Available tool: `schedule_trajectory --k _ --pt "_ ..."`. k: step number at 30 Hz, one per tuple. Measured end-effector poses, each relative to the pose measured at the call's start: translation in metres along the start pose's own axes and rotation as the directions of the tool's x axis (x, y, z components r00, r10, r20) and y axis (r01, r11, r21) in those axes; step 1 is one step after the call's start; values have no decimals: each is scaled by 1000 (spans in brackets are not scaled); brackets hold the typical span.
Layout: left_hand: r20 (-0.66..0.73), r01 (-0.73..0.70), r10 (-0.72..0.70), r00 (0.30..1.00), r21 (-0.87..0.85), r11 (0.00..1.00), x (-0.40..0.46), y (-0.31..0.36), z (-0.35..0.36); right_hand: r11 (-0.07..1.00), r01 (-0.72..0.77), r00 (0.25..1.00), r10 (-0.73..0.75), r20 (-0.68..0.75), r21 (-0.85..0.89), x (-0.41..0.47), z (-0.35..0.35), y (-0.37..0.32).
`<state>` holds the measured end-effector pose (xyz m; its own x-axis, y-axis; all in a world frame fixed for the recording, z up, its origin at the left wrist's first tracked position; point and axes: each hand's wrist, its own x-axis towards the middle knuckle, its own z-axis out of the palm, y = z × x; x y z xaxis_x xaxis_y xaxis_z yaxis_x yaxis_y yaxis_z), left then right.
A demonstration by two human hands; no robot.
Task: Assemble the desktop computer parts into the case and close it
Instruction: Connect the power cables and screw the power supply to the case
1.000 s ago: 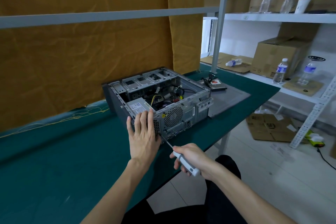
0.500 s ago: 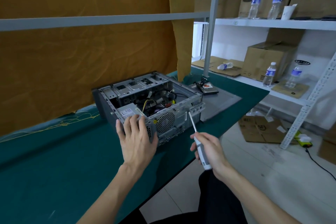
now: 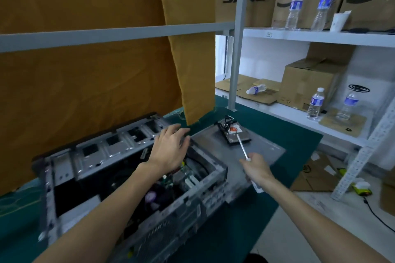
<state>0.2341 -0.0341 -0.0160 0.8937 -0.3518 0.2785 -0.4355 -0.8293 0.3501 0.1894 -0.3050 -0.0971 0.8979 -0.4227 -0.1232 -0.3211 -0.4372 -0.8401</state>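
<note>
Case (image 3: pixel 119 149): bare grey sheet metal, dull sheen, punched and ribbed; side panel (image 3: pixel 263 149) flat grey metal, matt; screwdriver (image 3: pixel 242 147) had a bright metal shaft and white plastic handle; table cover (image 3: pixel 267 121) was dark green, matt; curtain (image 3: pixel 85 83) ochre cloth, frayed; boxes (image 3: pixel 310 77) plain brown cardboard; bottles (image 3: pixel 316 103) clear glossy plastic.

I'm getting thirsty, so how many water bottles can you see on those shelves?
5. Two stand on the top shelf, one lies on cardboard on the lower shelf, two stand further right. Boxes may hide others.
</note>
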Motion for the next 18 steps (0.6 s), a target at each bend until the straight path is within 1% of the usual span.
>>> schedule_trajectory --k 3,5,7,10,12,14,18 --pt "-16 -3 3 1000 17 1000 32 -16 18 987 28 996 -14 89 -161 46 22 -12" --pt "-48 -7 9 999 30 1000 42 -25 27 971 76 988 -42 152 -225 70 35 -19" --pt "-119 -34 40 992 54 998 45 -31 33 952 135 974 -76 214 -276 87 48 -25" --pt "-222 -55 72 972 84 995 46 -32 35 920 194 959 -104 265 -340 103 64 -33" --pt "-246 -58 82 966 105 993 53 -33 33 889 232 951 -121 286 -394 114 72 -39" --pt "-241 -61 81 967 88 994 60 -36 31 860 257 948 -135 288 -441 125 77 -45" --pt "-254 -65 69 965 26 998 66 -40 29 854 246 958 -141 249 -459 143 79 -59"
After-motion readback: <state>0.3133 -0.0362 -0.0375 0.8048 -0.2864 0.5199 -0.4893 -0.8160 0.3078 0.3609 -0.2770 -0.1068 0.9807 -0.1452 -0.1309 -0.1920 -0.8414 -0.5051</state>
